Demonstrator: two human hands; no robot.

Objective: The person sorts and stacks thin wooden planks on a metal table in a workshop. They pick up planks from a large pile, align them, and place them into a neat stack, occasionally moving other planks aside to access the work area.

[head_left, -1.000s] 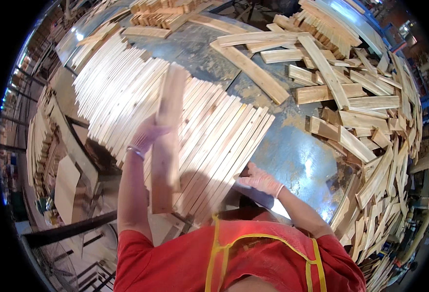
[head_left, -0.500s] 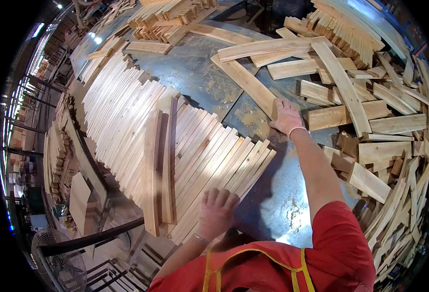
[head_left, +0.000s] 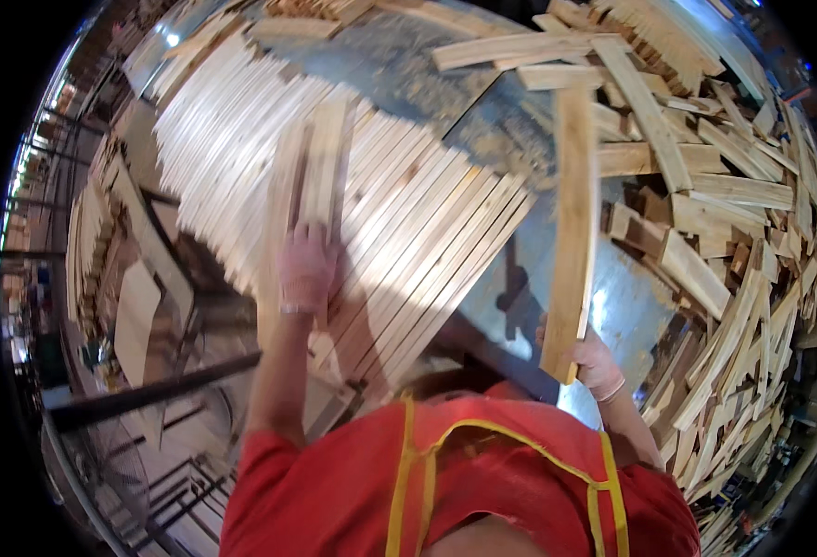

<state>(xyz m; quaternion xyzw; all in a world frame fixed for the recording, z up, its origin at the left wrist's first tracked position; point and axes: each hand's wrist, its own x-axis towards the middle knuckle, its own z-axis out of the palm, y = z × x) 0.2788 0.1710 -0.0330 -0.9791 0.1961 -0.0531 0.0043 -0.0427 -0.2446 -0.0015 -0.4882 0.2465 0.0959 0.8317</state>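
We see lots of wood on the table [head_left: 636,297]. A long row of thin boards [head_left: 436,227] runs from near the far left corner down to the near edge. A messy heap of boards [head_left: 705,200] fills the right edge, with pieces lying across each other. Between them is a strip of bare table, dusty with sawdust [head_left: 501,135]. Past the left edge we see a pale panel [head_left: 136,320] and a black bar [head_left: 148,382].

The right hand [head_left: 598,367] has its fingers clamped on the near end of a long board [head_left: 572,223]. That board is over the bare strip, pointing to the far edge, and it blocks part of the heap.

The left hand [head_left: 306,269] is on the loose boards [head_left: 329,153] that lie on top of the row. Its fingers look close together, but they are blurry, so we can't tell if they grip.

The red shirt [head_left: 334,483] hides some of the near edge. Most of the right fingers are behind the board. Things below the black bar are too dim to name.
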